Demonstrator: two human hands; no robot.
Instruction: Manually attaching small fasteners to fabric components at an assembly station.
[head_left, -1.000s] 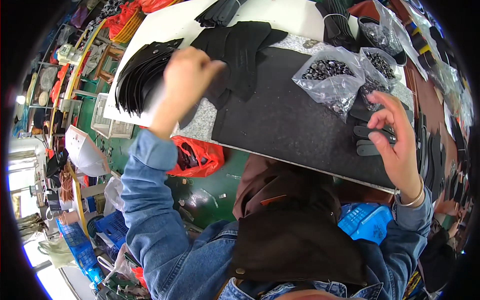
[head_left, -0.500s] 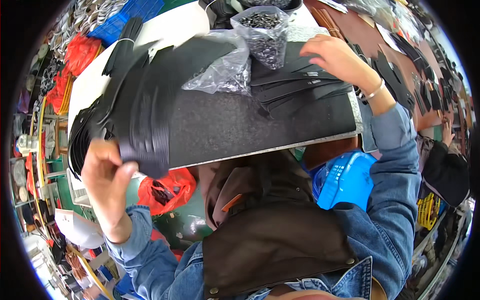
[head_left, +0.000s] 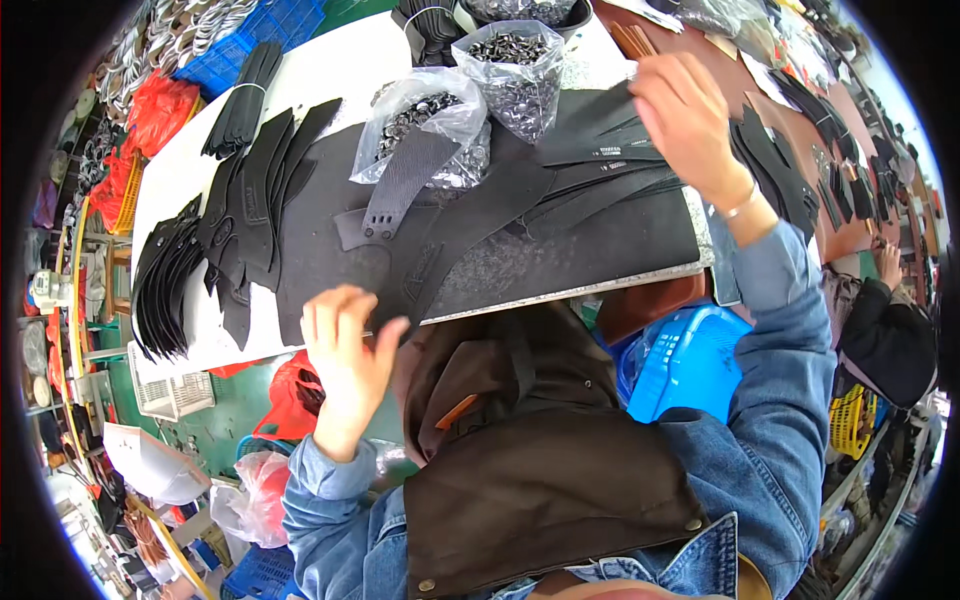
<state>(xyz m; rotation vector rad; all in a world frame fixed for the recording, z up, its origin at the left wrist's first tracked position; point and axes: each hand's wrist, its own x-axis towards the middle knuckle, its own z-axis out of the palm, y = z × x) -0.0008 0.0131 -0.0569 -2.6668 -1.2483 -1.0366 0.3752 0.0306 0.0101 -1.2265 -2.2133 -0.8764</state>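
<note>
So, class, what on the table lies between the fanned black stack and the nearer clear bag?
In the head view: flat black pieces, then bare black mat.

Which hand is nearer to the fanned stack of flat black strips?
Left: the left hand is right of the stack; the right hand is far across the white table.

Green floor, cluttered shelving left, brown table right, bright light lower left
</note>
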